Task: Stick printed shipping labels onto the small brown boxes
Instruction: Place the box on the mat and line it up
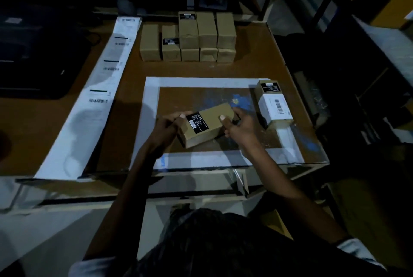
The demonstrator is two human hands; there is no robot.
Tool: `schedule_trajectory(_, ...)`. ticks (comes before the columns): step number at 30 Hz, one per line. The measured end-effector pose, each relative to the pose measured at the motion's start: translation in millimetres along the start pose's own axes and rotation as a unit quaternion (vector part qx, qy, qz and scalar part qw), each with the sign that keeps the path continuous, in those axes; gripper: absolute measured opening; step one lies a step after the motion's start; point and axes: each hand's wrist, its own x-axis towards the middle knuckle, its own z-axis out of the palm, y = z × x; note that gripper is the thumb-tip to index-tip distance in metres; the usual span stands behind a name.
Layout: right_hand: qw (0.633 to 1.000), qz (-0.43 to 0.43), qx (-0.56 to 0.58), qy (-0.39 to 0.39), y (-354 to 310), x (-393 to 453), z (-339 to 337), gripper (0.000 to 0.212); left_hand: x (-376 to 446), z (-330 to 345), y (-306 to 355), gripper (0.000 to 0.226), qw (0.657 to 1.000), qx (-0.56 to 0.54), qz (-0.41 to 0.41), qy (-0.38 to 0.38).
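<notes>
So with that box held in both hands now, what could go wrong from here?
The box in the left hand and right hand already bears a black sticker; a shipping label might cover it. The label strip lies far left, so reaching means a one-handed hold. The labelled box close by could get knocked.

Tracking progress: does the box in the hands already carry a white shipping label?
No, the box shows only a small black sticker.

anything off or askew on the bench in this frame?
Nothing damaged or spilled. The box gripped by the left hand and right hand sits skewed inside the white taped frame. Blue smears mark the table near the already labelled box. The label strip runs diagonally.
</notes>
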Motion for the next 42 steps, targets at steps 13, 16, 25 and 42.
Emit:
schedule_trajectory(13, 0.995, 0.017, -0.005, 0.096, 24, -17, 33, 0.037, 58, 0, -3, 0.027, 0.993, 0.088, 0.045, 0.065)
schedule_trajectory(16, 0.995, 0.028, 0.001, 0.100, 28, -13, 36, 0.037, 63, 3, -9, 0.026, 0.991, 0.077, 0.040, 0.100)
schedule_trajectory(25, 0.962, -0.067, -0.198, 0.174, -25, -31, 51, 0.058, 26, -29, -8, 0.031, 0.974, 0.114, 0.111, 0.160)
schedule_trajectory(42, 0.962, 0.209, 0.002, -0.175, -63, -37, 294, 0.048, -4, -250, -77, 0.027, 0.952, 0.223, -0.007, 0.208)
